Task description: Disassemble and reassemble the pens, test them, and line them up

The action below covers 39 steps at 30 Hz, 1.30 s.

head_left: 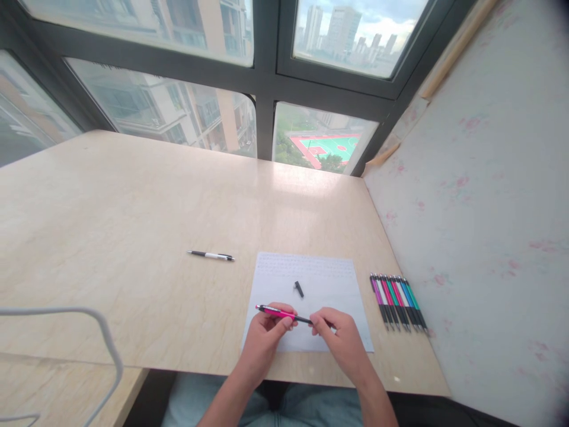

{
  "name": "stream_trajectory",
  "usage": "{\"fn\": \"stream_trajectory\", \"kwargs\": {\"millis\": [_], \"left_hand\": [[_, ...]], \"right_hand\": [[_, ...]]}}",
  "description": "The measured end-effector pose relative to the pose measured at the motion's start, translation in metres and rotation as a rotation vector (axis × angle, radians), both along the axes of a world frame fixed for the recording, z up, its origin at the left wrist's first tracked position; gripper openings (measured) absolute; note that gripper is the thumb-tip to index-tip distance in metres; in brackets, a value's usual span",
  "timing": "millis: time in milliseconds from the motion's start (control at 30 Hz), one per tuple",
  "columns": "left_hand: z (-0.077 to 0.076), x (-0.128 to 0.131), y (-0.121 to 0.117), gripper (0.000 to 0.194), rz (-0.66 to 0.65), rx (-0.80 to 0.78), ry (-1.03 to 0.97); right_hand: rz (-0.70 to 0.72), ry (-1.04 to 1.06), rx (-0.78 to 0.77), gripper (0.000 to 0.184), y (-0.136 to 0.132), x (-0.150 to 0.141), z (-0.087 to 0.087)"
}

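A pink pen (284, 314) with a black grip lies level between my hands, over the sheet of paper (311, 343). My left hand (268, 332) pinches its pink barrel between thumb and fingers. At the other end, my right hand (335, 332) is closed around the black grip, and its fingertips hide the tip. Just beyond the pen, a small black piece (299, 289) that looks like a cap or clip rests on the paper. Rows of handwriting fill the sheet's upper part.
A black and white pen (210, 256) lies left of the paper. Several coloured pens (398, 302) are lined up at the right, near the wall (489, 237). A white cable (109, 338) loops at lower left. Windows (329, 139) stand behind the stone-like tabletop (133, 237).
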<state>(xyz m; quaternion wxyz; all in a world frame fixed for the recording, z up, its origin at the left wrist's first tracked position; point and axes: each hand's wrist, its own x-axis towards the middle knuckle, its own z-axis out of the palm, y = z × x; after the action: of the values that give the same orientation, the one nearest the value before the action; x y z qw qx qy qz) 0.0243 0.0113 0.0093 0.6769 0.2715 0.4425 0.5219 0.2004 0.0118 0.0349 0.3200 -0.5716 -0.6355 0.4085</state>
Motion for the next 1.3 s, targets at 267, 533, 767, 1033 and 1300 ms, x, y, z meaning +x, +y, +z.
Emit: {"fn": "stream_trajectory", "kwargs": {"millis": [267,533,767,1033,1300], "left_hand": [[-0.008,-0.002,0.0,0.019,0.028,-0.045,-0.097],[-0.007,-0.003,0.0,0.014,-0.028,-0.005,-0.088],[-0.01,-0.003,-0.002,0.021,-0.047,-0.006,-0.08],[-0.012,-0.003,-0.001,0.022,-0.029,-0.061,-0.132],[-0.009,-0.004,0.0,0.021,-0.042,-0.079,-0.176]], "right_hand": [[-0.052,0.044,-0.009,0.045,-0.006,-0.003,-0.005],[-0.098,0.139,-0.044,0.037,-0.005,-0.004,-0.009],[-0.042,0.094,-0.002,0.036,-0.006,-0.008,-0.006],[-0.037,-0.047,0.355,0.024,-0.008,-0.012,-0.008],[-0.017,-0.071,0.4,0.022,-0.007,-0.011,-0.01]]}}
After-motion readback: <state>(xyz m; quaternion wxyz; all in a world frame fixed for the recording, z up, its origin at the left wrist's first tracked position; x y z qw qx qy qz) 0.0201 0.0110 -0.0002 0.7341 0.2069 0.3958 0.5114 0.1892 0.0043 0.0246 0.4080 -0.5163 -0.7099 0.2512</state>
